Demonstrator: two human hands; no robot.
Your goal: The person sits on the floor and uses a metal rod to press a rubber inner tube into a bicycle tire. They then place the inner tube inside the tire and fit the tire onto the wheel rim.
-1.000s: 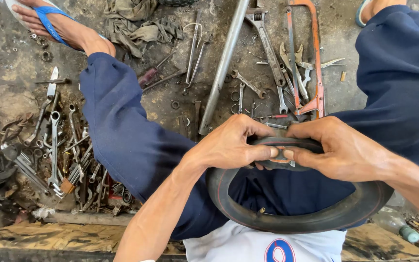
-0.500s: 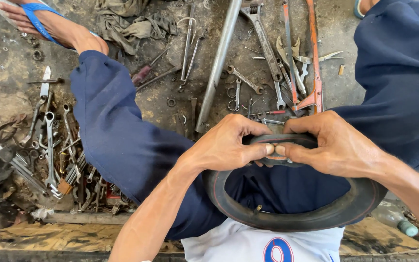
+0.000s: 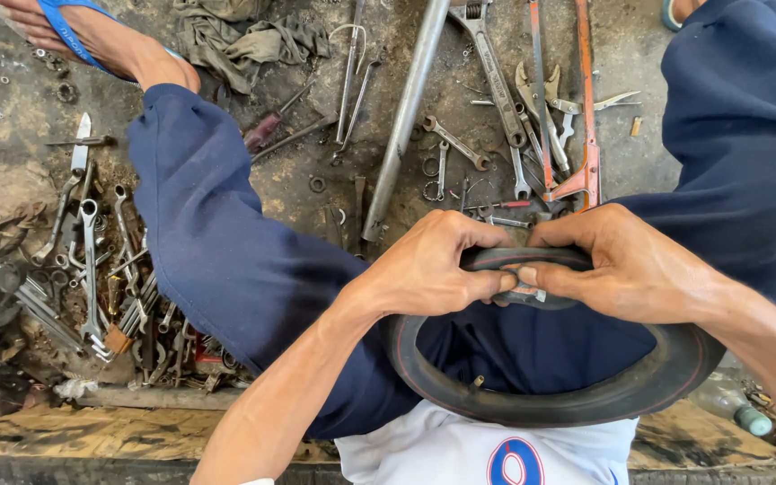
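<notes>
A person seated over a grimy workshop floor pinches the top of a black rubber inner tube (image 3: 545, 395) between both hands, the left hand (image 3: 433, 265) and right hand (image 3: 617, 260) closed tight on the fold, thumbs meeting at a patch. The tube loops across the lap, over dark blue trousers (image 3: 217, 242). Wrenches (image 3: 92, 269), a metal pipe (image 3: 406, 117) and a rag (image 3: 244, 36) litter the ground.

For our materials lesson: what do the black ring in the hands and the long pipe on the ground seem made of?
Ring: probably rubber, matte black, since it folds where both hands pinch it. Pipe: likely steel, dull grey with a slight sheen, straight and rigid.
</notes>
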